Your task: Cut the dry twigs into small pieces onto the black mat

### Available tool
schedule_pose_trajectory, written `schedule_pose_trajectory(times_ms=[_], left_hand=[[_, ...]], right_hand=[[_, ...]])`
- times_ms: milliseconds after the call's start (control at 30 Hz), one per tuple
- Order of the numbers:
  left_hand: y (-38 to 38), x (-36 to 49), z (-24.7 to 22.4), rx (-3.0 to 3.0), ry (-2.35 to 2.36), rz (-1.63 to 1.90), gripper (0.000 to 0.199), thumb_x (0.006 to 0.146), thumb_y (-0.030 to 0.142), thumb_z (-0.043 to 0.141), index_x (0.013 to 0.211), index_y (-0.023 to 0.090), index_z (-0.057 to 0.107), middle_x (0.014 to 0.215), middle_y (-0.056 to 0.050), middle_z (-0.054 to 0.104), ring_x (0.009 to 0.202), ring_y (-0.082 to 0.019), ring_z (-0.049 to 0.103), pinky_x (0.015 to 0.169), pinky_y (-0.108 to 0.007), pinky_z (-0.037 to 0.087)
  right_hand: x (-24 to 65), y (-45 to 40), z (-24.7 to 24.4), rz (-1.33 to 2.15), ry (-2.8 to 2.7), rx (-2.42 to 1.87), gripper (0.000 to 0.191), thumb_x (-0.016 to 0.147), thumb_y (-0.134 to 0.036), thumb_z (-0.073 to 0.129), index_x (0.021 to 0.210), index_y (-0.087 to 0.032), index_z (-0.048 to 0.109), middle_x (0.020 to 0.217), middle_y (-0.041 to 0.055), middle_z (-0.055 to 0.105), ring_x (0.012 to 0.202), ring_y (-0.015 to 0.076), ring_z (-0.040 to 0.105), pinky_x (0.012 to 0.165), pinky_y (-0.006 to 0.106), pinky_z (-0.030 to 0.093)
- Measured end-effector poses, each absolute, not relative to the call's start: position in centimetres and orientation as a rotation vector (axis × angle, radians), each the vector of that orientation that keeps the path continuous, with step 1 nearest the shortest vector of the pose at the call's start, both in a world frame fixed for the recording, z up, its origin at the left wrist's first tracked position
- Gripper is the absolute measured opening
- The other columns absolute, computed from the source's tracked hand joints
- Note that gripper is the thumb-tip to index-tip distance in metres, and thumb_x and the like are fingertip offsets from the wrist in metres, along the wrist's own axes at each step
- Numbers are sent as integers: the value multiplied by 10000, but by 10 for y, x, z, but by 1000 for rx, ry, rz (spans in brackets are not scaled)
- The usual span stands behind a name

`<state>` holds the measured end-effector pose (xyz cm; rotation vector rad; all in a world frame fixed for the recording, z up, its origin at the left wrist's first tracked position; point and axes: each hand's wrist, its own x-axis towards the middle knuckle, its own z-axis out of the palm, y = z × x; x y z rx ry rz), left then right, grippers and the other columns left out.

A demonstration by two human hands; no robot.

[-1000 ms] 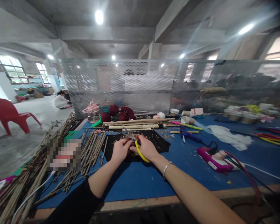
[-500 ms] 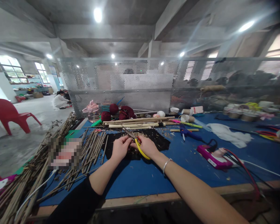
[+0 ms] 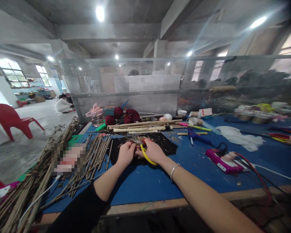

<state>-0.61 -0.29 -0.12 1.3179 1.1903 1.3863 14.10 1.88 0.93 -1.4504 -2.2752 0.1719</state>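
Observation:
My right hand is closed on scissors with yellow handles, whose blades point up and to the left. Close beside it, my left hand has its thumb and fingers pinched together; what they hold is too small to make out. Both hands are over a black cloth strewn with small plant scraps. Cut brown stalks lie on the blue table to the left of the cloth. Pale sticks lie across the table behind my hands.
Long dry stems and a blurred-out flat object lie at the left. A blue glue gun, a magenta power strip and white plastic are at the right. Dark red yarn balls sit behind. A person crouches far left.
The scissors' blades have turned lower and more to the left. My hands stay close together in nearly the same place. The view has shifted slightly.

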Motion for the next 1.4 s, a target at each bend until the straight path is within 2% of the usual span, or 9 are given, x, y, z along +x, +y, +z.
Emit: schedule_pose_trajectory(times_ms=[133, 333, 533, 733, 1000, 1233, 1400], left_hand=[[-2, -6, -4, 1340, 1173, 1393, 286, 737, 376, 513, 724, 115, 631, 687, -50, 664, 459, -98, 525, 439, -204, 427], [-5, -6, 0, 1335, 1211, 1451, 277, 723, 355, 549, 857, 137, 654, 717, -40, 670, 504, -105, 539, 440, -190, 416], [-5, -6, 0, 1357, 1229, 1398, 276, 709, 367, 560, 670, 115, 668, 595, -34, 646, 435, -89, 489, 427, -191, 381], [-3, -9, -2, 1407, 1246, 1412, 285, 715, 377, 548, 670, 123, 669, 597, -28, 645, 456, -95, 491, 447, -195, 369], [-3, -8, -2, 1408, 1284, 1391, 266, 726, 360, 530, 605, 139, 617, 542, -6, 604, 431, -85, 468, 425, -185, 362], [0, -8, -3, 1205, 1189, 1374, 201, 748, 320, 508, 687, 146, 588, 639, -26, 640, 498, -92, 541, 458, -179, 419], [2, -8, -4, 1146, 1215, 1412, 184, 757, 305, 502, 766, 148, 597, 716, -39, 657, 512, -88, 552, 443, -169, 419]], right_hand=[[140, 17, 13, 181, -2284, -1517, 515, 700, -640, 508, 933, -181, 490, 863, 72, 629, 814, 216, 600, 612, 254, 333], [138, 17, 12, 199, -2254, -1526, 459, 725, -627, 489, 888, -199, 488, 831, 55, 625, 778, 204, 597, 589, 249, 310], [135, 19, 6, 153, -2217, -1469, 509, 686, -624, 539, 921, -177, 473, 887, 72, 615, 832, 210, 587, 644, 252, 345], [135, 19, 9, 127, -2241, -1546, 529, 693, -653, 506, 944, -188, 477, 850, 62, 631, 794, 218, 606, 617, 259, 351], [134, 19, 9, 73, -2257, -1642, 553, 703, -723, 393, 832, -201, 525, 770, 60, 643, 736, 219, 614, 569, 259, 347], [137, 23, 11, 117, -2299, -1648, 523, 742, -697, 367, 783, -206, 544, 782, 64, 647, 756, 212, 612, 583, 252, 357], [138, 21, 11, 131, -2275, -1647, 534, 697, -684, 459, 916, -201, 523, 860, 68, 643, 824, 222, 605, 625, 257, 361]])
